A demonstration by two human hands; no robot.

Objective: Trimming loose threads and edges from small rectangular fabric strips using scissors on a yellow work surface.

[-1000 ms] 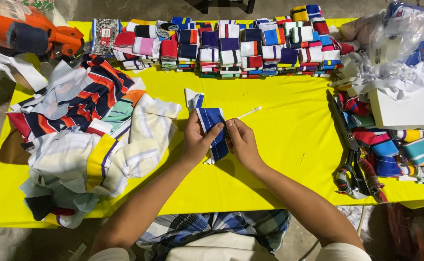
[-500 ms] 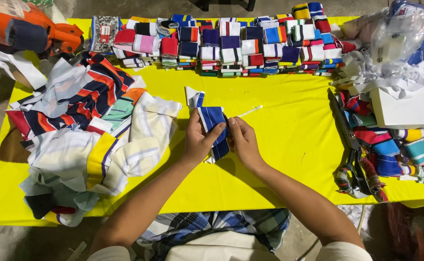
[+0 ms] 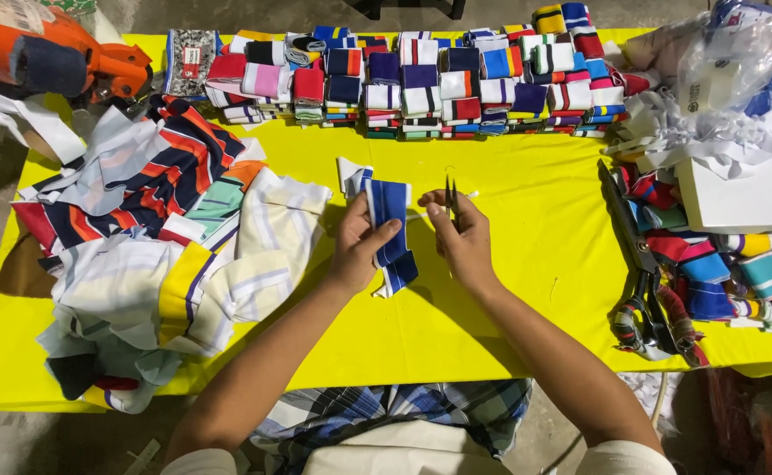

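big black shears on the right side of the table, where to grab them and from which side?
Probably by the looped handles at the near end of the black shears. They lie flat on the yellow table, blades pointing away, beside the striped pieces. Come from above at the near edge; the right hand is closest.

— What's the folded piece over the yellow table (image 3: 527,290)?
— A blue ribbed knit strip (image 3: 389,230) with white edge stripes, held upright, slightly tilted.
— And beside it?
— Small metal snips (image 3: 450,195), blades pointing away, just right of it.

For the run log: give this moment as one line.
left hand: holds blue-and-white striped cloth | right hand: holds small snips | surface: yellow table
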